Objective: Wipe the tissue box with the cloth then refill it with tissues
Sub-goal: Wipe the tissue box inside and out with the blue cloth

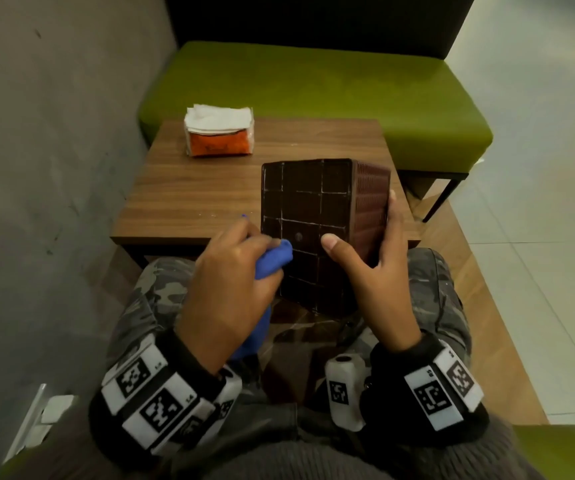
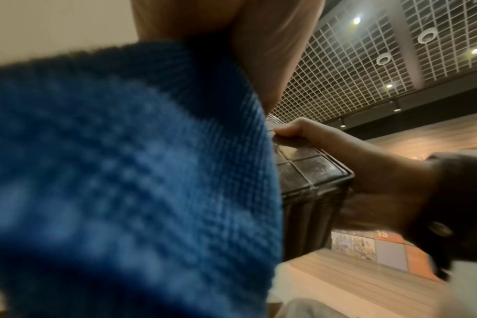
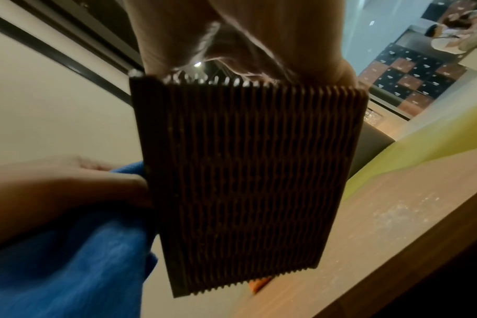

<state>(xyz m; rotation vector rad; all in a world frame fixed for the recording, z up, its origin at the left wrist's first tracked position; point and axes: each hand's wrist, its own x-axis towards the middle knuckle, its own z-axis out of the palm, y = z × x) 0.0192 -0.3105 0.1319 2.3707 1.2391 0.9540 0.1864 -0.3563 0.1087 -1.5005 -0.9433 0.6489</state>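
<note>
A dark brown ribbed tissue box [image 1: 313, 216] is held tilted above my lap, its gridded flat face toward me. My right hand [image 1: 372, 258] grips it, thumb on the gridded face and fingers round the ribbed side [image 3: 242, 176]. My left hand [image 1: 234, 271] holds a bunched blue cloth [image 1: 274, 258] against the lower left of the gridded face. The cloth [image 2: 123, 182] fills most of the left wrist view, beside the box's corner [image 2: 313, 178]. A pack of white tissues [image 1: 219, 130] in an orange wrapper sits at the table's far left.
The small wooden table [image 1: 209, 192] stands in front of my knees, with a grey wall on the left. A green bench seat [image 1: 313, 84] lies beyond it. Tiled floor [image 1: 538, 202] opens to the right.
</note>
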